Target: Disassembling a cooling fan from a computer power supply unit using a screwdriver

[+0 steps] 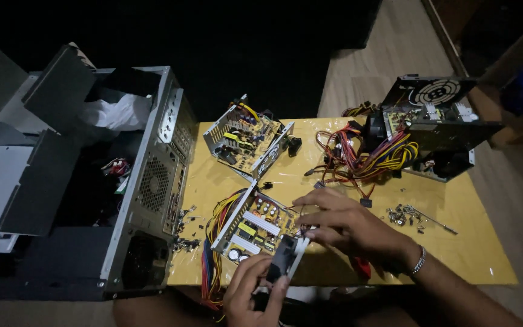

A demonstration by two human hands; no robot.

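Left: big grey computer case (146, 181) lying open on its side. Far right: a power supply housing (437, 115) spilling coloured wires (364, 154). Centre far: a second opened unit (246, 138). Near edge of yellow table (455, 224): opened power supply (255, 227), green-yellow board exposed, probably pulled close for working. Right hand (349, 227) pinching its edge to steady it; left hand (252, 290) gripping a small black fan (282, 260). Right: loose screws (404, 215).

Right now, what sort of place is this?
Probably a home electronics repair spot: opened power supply units and loose screws lie on a small yellow table, beside an open computer case on a wooden floor.
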